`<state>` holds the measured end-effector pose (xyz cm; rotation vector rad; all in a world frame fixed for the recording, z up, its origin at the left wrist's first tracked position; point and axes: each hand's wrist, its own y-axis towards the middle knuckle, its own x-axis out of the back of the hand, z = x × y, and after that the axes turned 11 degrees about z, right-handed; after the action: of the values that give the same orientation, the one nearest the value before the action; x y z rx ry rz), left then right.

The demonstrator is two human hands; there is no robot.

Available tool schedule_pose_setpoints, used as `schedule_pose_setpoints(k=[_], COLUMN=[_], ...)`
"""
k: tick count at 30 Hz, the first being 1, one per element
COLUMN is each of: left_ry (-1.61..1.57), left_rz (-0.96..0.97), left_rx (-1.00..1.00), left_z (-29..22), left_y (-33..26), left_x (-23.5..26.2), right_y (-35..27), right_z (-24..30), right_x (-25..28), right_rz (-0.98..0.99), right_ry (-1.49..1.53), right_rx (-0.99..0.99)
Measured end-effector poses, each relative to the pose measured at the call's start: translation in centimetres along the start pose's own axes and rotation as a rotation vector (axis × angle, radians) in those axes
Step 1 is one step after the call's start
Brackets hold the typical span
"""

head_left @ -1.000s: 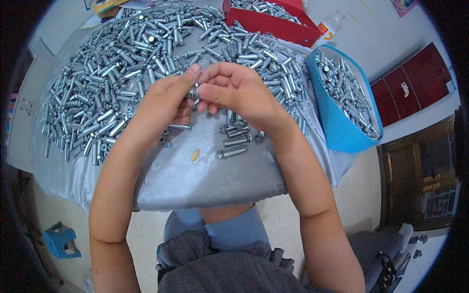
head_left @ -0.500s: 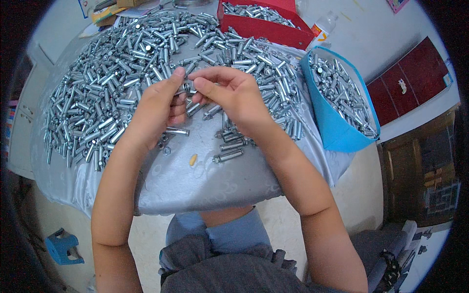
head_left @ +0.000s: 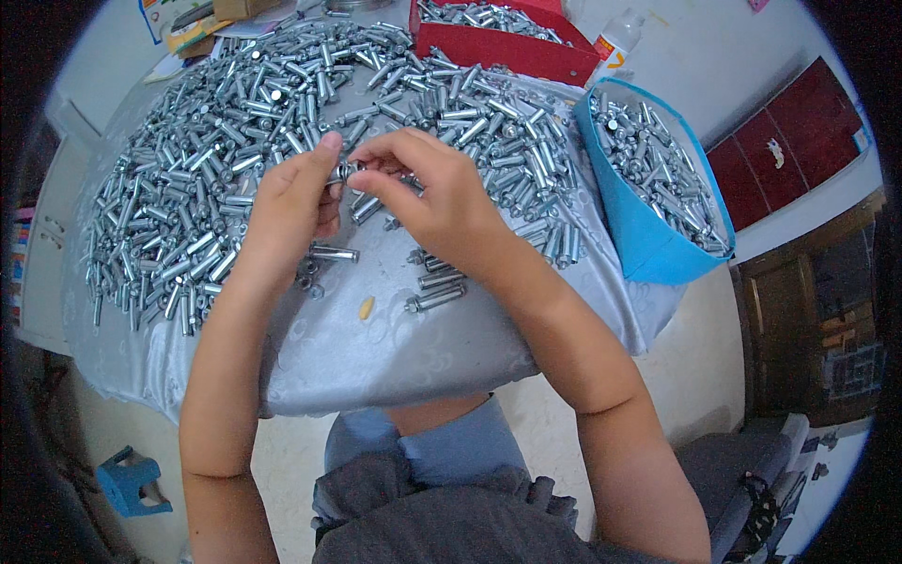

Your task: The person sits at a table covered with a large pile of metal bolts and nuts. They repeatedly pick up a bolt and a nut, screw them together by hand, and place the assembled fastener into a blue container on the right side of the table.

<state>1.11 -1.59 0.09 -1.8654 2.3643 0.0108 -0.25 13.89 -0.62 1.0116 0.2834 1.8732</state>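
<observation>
My left hand (head_left: pixel 293 199) is closed around a metal anchor bolt (head_left: pixel 344 172), whose nut end shows between my two hands. The rest of that bolt is hidden by the fingers. My right hand (head_left: pixel 434 188) has its thumb and index finger at this end, pinching it. Under and around both hands lie many loose silvery anchor bolts (head_left: pixel 202 202), heaped on a table with a shiny grey cloth (head_left: pixel 395 352). Close to my left wrist lie one loose bolt (head_left: pixel 335 254) and a few small nuts (head_left: pixel 315 291).
At the back stands a red box (head_left: pixel 507 52) of bolts, beside a clear plastic bottle (head_left: pixel 617 39). A blue fabric bin (head_left: pixel 658 254) full of bolts sits at the table's right edge. A small yellow piece (head_left: pixel 366 307) lies on the cloth. A blue stool (head_left: pixel 134 481) is on the floor.
My right hand has come closer to my left, and its thumb and finger now meet the bolt's end. The whole view has shifted slightly.
</observation>
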Motion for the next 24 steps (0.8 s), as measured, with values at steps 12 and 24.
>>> schedule_pose_setpoints(k=[12,24], left_ry=[0.142,0.157], left_rz=[-0.101,-0.11], left_rx=[-0.092,-0.058], left_z=[0.8,0.4], left_y=[0.4,0.3], left_x=[0.7,0.3], right_y=[0.2,-0.1], right_z=[0.2,1.3], right_x=[0.0,0.9], right_rz=[-0.037,0.105], right_ry=[-0.05,-0.131], right_rx=[0.141,-0.094])
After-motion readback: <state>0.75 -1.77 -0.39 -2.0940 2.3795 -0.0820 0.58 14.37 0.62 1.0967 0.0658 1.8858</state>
